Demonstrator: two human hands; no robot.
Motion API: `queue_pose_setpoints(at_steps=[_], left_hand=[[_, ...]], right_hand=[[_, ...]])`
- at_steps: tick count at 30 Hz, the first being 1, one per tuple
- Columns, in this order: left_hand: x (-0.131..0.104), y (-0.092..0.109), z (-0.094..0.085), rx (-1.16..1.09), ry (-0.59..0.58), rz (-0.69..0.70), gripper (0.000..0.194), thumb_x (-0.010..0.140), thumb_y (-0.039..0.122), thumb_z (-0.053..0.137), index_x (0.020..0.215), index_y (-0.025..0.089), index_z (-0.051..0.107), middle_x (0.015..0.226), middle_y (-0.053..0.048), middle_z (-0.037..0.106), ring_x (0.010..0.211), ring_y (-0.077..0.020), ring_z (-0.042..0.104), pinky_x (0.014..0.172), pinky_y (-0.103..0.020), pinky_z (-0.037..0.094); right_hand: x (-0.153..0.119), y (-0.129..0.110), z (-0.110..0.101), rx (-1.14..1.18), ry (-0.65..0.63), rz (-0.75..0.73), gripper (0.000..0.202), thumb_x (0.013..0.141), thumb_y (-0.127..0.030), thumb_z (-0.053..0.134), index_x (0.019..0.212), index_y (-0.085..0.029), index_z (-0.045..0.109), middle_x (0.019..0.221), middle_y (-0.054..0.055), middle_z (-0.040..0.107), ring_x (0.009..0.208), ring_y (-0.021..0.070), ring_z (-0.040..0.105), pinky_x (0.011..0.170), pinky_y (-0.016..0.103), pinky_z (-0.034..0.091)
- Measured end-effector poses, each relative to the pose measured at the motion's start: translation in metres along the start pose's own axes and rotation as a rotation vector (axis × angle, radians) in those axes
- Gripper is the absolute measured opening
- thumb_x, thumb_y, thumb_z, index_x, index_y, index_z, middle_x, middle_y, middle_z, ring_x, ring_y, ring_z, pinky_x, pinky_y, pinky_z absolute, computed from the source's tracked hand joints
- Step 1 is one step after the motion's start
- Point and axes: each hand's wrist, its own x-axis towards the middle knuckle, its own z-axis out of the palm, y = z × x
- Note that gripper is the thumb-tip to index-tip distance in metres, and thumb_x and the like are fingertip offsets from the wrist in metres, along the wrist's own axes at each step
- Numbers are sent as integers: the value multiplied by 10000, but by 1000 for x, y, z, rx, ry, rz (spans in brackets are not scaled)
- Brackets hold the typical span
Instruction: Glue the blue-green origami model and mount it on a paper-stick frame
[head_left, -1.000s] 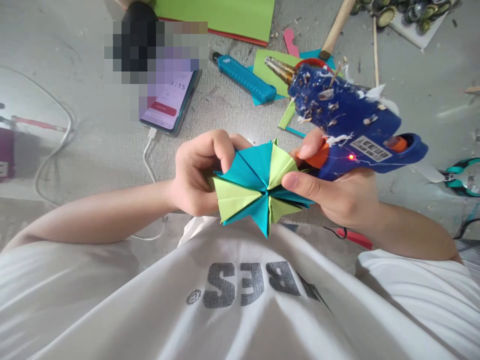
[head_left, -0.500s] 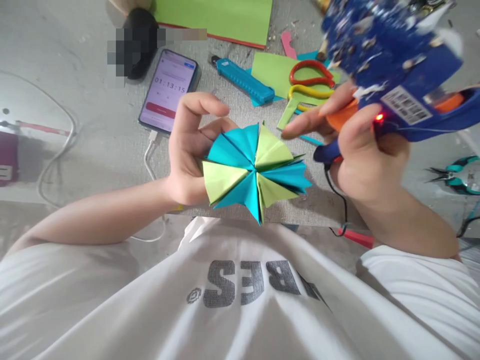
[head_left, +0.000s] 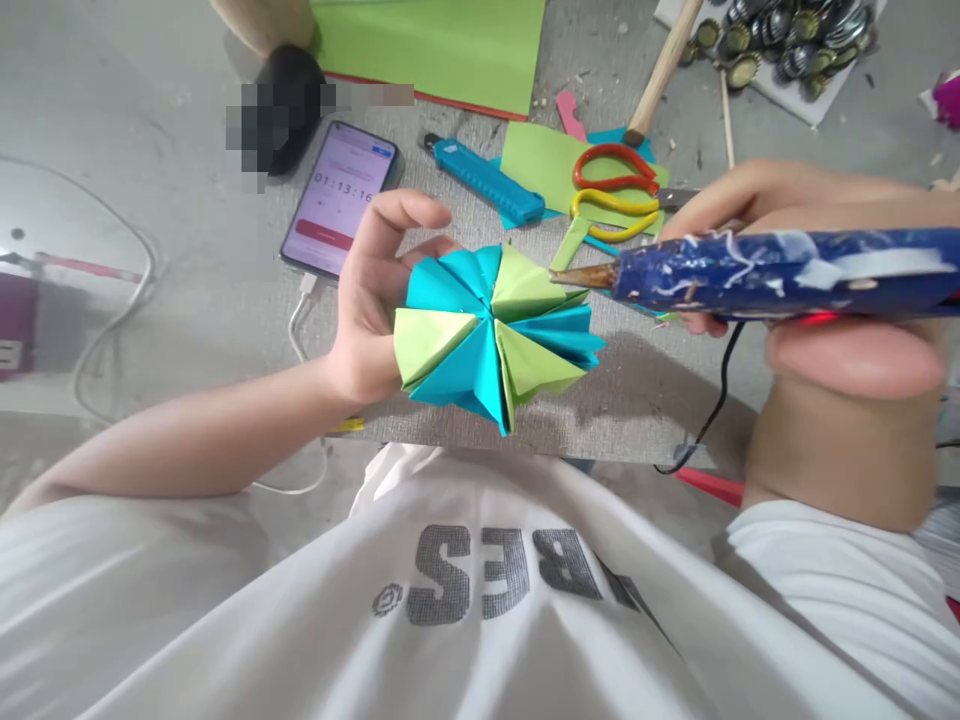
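My left hand [head_left: 379, 295] is closed on the edge of a folded paper rosette [head_left: 487, 325], made of blue and light-green pleated sections. Its index finger curls above the paper. In my right hand [head_left: 825, 340] is a blue hot glue gun [head_left: 787, 272], crusted with dried glue strands, lying level with a small red light glowing beneath. The metal nozzle points left, over the rosette's upper right green section; whether the tip touches the paper I cannot tell. Most of the gun's handle is hidden by the body and my hand.
Behind the rosette lie a phone [head_left: 341, 195] on a charging cable, a blue utility knife [head_left: 487, 180], scissors [head_left: 615, 215] with red and yellow handles, and green paper sheets [head_left: 442, 50]. Bottle caps [head_left: 799, 45] sit at the back right. The gun's black cord [head_left: 718, 390] hangs near the table edge.
My right hand has tilted the glue gun down from upright to level, bringing its nozzle left over the rosette. The rosette has shifted slightly left and up in my left hand.
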Motion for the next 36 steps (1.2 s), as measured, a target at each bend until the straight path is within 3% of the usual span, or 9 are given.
queue_pose_setpoints(at_steps=[3,5,7,11,19,25,28,32,36], left_hand=[[2,-2,-2,44,-40,-15,630,945,382,972,1387,223,553,954,52,695,725,-66,701,682,-234,625],[4,-5,-4,72,-87,25,639,950,393,962,1400,219,543,944,59,676,707,-59,701,657,-213,613],[5,-8,-4,79,-135,84,669,940,403,964,1417,213,535,905,76,644,692,-62,710,630,-196,599],[6,-6,1,42,-157,62,633,964,417,949,1403,199,549,824,104,591,699,-78,733,620,-185,592],[3,11,2,23,-122,-125,641,959,429,959,1380,207,530,934,72,682,787,-113,794,697,-277,679],[4,6,1,30,-123,-74,637,960,452,957,1372,191,546,815,109,599,698,-65,711,629,-185,602],[2,7,4,115,-134,-61,663,967,513,936,1393,193,541,862,93,623,677,-51,701,607,-177,588],[1,10,11,251,-145,75,624,996,509,892,1407,198,542,942,78,623,665,-16,678,616,-176,565],[0,1,15,301,-80,198,571,1001,483,874,1378,194,556,945,82,613,698,-22,701,655,-203,582]], right_hand=[[-1,-5,-2,-238,-93,-163,715,1012,-914,630,797,-256,808,947,45,799,923,167,784,716,348,595],[-2,-9,-2,-314,-123,-176,724,1087,-861,553,834,-230,802,1059,57,812,909,143,777,722,328,606],[-3,-13,-2,-337,-182,-211,708,1115,-832,538,860,-221,788,1024,55,797,882,127,766,722,307,614],[-3,-17,0,-360,-221,-199,705,1142,-828,465,882,-238,749,987,45,752,882,94,723,764,271,612],[4,-12,3,-353,-234,-267,709,1153,-818,439,822,-224,641,801,-11,698,770,79,734,666,242,572],[8,-12,2,-299,-261,-244,718,1143,-812,427,815,-203,621,773,-24,669,776,64,741,679,215,591],[5,-15,-1,-314,-292,-192,720,1132,-820,392,817,-213,616,816,-38,693,804,45,744,707,203,597],[-3,-20,-3,-385,-299,-116,751,1112,-869,341,891,-251,707,894,-42,734,912,35,783,848,201,637],[-2,-22,-2,-401,-334,-113,797,1112,-879,336,811,-234,695,868,-19,731,868,44,777,784,215,627]])
